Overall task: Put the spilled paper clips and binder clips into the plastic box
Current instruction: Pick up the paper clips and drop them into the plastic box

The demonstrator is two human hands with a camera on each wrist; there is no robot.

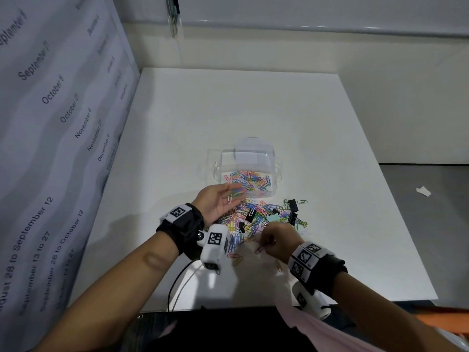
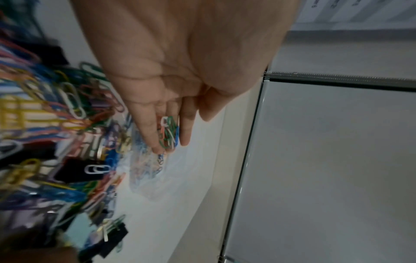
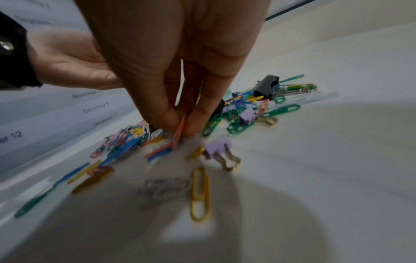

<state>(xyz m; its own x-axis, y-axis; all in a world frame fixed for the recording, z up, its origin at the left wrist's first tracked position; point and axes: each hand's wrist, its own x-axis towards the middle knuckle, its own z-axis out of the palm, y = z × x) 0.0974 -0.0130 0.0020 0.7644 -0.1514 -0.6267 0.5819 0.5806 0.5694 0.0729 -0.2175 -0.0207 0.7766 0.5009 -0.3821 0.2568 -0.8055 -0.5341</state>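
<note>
We see the spilled paper clips [image 1: 256,217] in a loose heap of thin coated wire loops, too many and too tangled to count, in pink, blue, green, yellow and white. They lie on the white table [image 1: 330,138] just in front of the plastic box [image 1: 250,168]. The box is clear, rectangular and open-topped, with a layer of coloured clips already on its floor. Mixed into the heap are binder clips [image 1: 291,207]: we count at least three black ones from the head view, and two lilac ones with folded wire handles in the right wrist view, though blur may hide more.

Our left hand [image 1: 218,201] is palm up at the box's near edge, fingers nearly straight, carrying a small bunch of clips [image 2: 168,133] on its fingertips. Our right hand [image 1: 276,240] reaches down to the near side of the heap, its grip closed: thumb and fingers pinch one salmon-pink paper clip [image 3: 179,132] standing on end against the table. A single yellow paper clip [image 3: 200,194] lies apart, nearer to us, beside a few blurred silver ones.
</note>
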